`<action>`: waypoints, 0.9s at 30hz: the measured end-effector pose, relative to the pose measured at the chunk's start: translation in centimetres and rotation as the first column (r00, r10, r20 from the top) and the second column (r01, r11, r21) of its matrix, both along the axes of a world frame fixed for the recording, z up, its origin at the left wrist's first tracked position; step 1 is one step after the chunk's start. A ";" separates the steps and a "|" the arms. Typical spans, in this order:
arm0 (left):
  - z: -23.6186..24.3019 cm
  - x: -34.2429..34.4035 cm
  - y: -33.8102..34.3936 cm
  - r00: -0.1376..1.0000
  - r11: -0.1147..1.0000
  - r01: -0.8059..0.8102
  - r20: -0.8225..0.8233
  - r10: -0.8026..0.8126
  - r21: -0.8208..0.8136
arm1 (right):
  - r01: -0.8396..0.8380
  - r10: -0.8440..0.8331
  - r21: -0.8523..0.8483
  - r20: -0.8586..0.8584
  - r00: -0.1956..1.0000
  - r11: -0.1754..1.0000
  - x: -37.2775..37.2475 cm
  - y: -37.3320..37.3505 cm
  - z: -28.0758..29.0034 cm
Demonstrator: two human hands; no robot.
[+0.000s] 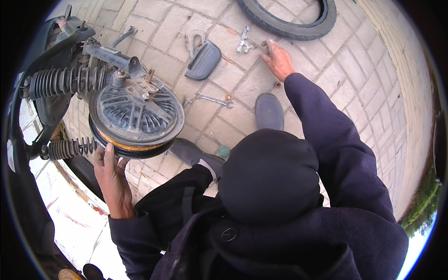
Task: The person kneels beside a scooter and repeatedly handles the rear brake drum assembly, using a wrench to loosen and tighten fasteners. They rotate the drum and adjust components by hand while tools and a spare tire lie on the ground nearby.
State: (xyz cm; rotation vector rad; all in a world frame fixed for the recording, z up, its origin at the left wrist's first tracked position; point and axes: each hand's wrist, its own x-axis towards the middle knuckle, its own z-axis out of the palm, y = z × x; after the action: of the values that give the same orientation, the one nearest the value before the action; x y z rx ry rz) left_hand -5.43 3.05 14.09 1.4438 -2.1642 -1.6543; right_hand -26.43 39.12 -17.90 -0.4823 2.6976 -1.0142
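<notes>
At the left, a bare wheel with a dusty, ribbed hub cover (pixel 137 109) and an orange band along its rim lies nearly flat, still joined to a vehicle's frame. My left hand (pixel 114 182) grips its near lower edge, fingers against the rim; the fingers underneath are partly hidden. My right arm stretches far forward, and my right hand (pixel 279 60) is low over the paving, thumb and fingers curled together. Something small and greyish seems to be at its fingertips, too small to name. Just left of that hand lies a metal bracket (pixel 243 41).
Coil-spring shock absorbers (pixel 67 81) flank the wheel. A black tyre (pixel 291 25) lies at the far side. On the brick paving are a grey footrest (pixel 204 60), a spanner (pixel 213 99) and a small teal piece (pixel 224 151). My shoes (pixel 269 111) stand among them.
</notes>
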 end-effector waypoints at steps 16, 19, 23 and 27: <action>-0.3 -0.2 0.1 1.000 1.000 -0.013 -0.024 0.014 0.026 | -0.392 0.393 0.038 -0.035 0.919 0.919 7.3 -4.7 -0.8; -0.2 -0.3 0.2 1.000 1.000 -0.019 -0.018 0.019 0.007 | -0.524 0.523 -0.016 -0.041 0.851 0.852 9.9 -6.7 -1.0; -0.3 -0.3 0.4 1.000 1.000 -0.022 -0.006 0.022 -0.007 | -0.589 0.596 0.125 -0.023 0.803 0.798 10.2 -7.4 -1.5; -0.2 -0.5 0.4 0.999 0.999 -0.036 -0.007 0.035 -0.024 | -0.590 0.592 0.094 0.007 0.806 0.802 10.0 -7.2 -1.3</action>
State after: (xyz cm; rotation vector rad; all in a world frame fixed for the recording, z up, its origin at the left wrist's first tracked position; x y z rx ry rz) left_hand -5.93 3.49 13.89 1.4600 -2.1350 -1.6128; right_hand -16.44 31.97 -19.23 -1.2260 2.3288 -0.6934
